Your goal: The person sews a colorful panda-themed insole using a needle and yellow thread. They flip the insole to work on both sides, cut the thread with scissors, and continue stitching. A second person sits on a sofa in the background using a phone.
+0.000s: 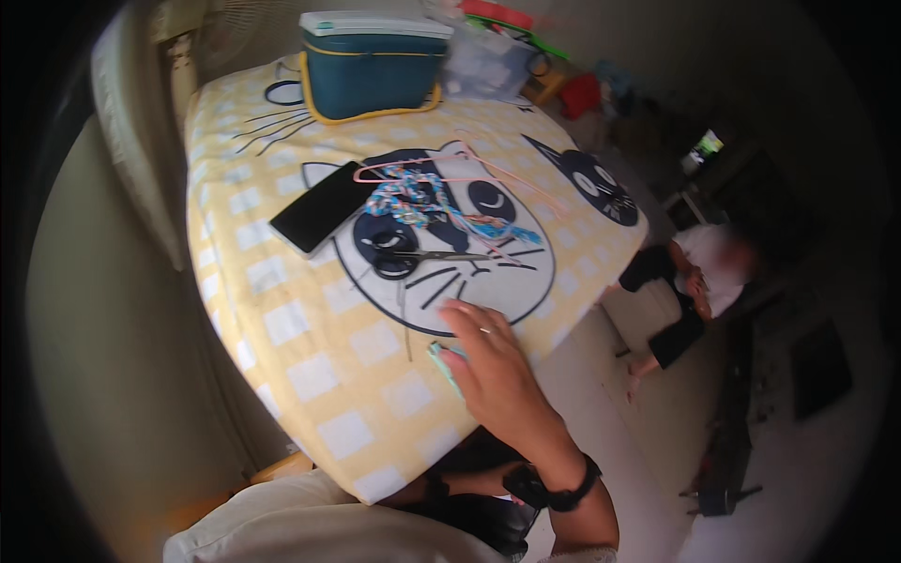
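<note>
My right hand point(489, 362) hovers over or rests on the near side of the tablecloth, thumb and index finger apart. Beneath its thumb is a slim mint-green object point(443, 362), partly covered; whether the hand grips it is unclear. Below the table edge, a forearm and hand, seemingly my left hand point(486, 482), lie over dark fabric, mostly hidden. Beyond my right hand lie black-handled scissors point(394, 257), blades pointing right. Farther back, a blue, pink and white braided cord point(405, 200) lies with a pink clothes hanger point(415, 160). Left of them is a black-screened phone or tablet point(320, 207).
A dark blue cooler box point(376, 74) with white lid and yellow handle stands on the far side of the cat-print tablecloth point(288, 320). Beside it is a filled translucent bin point(486, 63). A seated person point(704, 281) is off to the right. Curtains point(134, 317) hang left.
</note>
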